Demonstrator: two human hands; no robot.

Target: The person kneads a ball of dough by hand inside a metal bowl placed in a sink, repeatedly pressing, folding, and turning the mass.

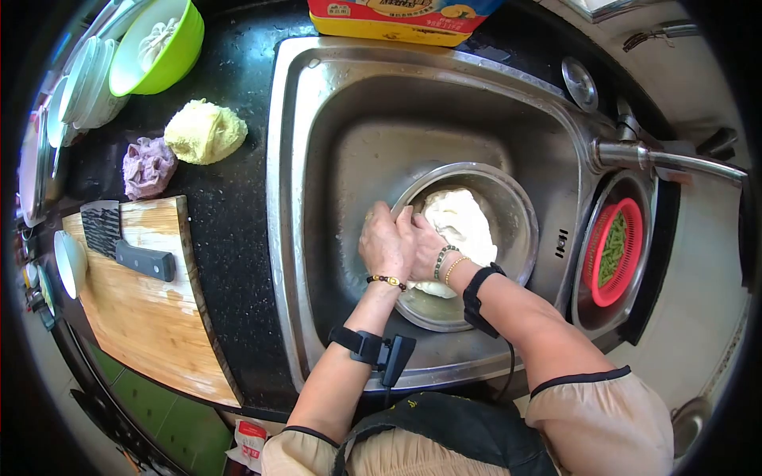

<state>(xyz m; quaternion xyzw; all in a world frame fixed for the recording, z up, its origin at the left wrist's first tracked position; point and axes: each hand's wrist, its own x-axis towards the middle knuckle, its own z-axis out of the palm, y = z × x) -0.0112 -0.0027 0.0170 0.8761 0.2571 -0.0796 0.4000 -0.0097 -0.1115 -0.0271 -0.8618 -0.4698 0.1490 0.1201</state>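
Plainly, the basin holds a white mass (left hand, right hand: grip unclear).

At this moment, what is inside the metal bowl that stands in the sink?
Inside the metal bowl lies a white, soft-looking mass. The right hand covers part of it, and whatever is directly underneath the mass cannot be seen.

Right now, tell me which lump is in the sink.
The white lump, in the metal bowl; the yellow lump and purple lump lie on the black counter.
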